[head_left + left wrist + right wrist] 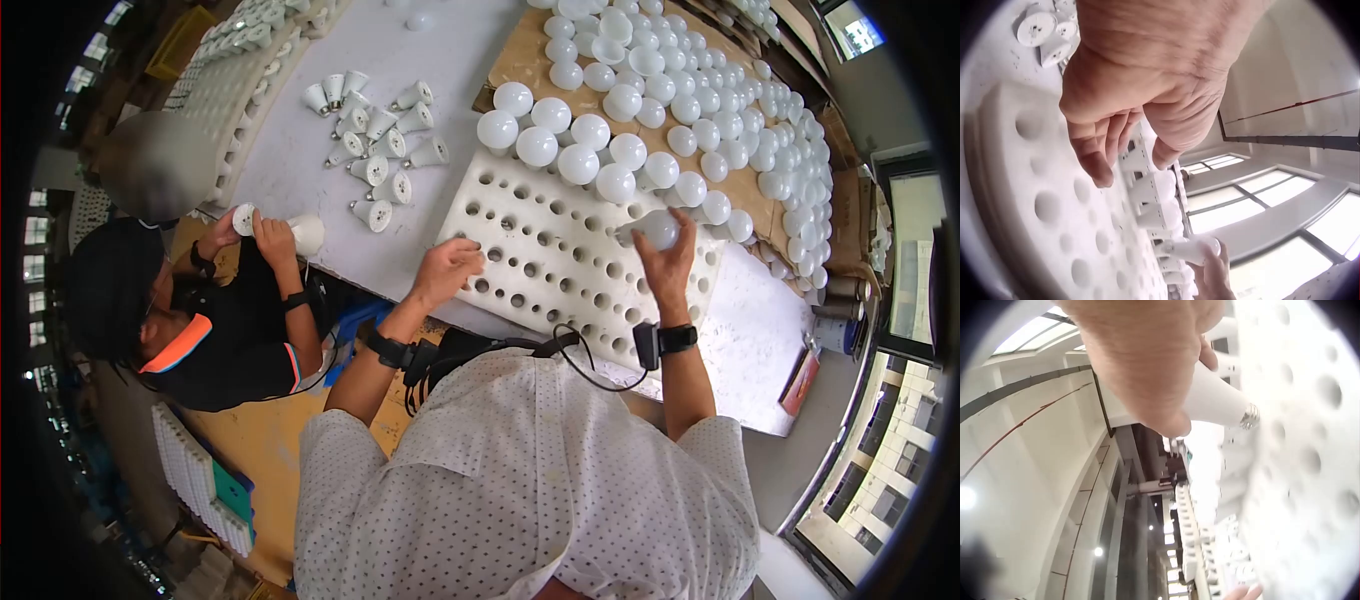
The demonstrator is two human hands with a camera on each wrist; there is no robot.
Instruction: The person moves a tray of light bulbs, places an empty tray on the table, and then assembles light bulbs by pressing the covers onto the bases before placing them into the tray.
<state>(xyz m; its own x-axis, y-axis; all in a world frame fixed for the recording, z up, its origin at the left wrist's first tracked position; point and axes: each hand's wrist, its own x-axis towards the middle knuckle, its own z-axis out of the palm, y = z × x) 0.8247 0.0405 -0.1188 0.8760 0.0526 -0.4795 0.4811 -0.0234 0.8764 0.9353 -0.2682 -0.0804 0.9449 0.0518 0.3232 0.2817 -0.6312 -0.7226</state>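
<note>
My right hand (668, 262) grips a white light bulb (655, 230) over the right part of a white foam board (562, 262) full of round holes. In the right wrist view, the bulb's white body (1219, 397) slants toward the board, its metal screw base (1250, 417) close to the surface. The left hand (447, 272) holds nothing; its fingers are loosely bent near the board's left edge. From the left wrist, its thumb and fingers (1094, 159) stand apart above the holes. Rows of glossy white bulbs (578, 164) stand along the board's far side.
Many more white globes cover a brown cardboard sheet (525, 60) behind the board. Loose white lamp housings (372, 170) lie on the table (275, 170) to the left. Another person (240, 340) sits there, holding white lamp parts (306, 234).
</note>
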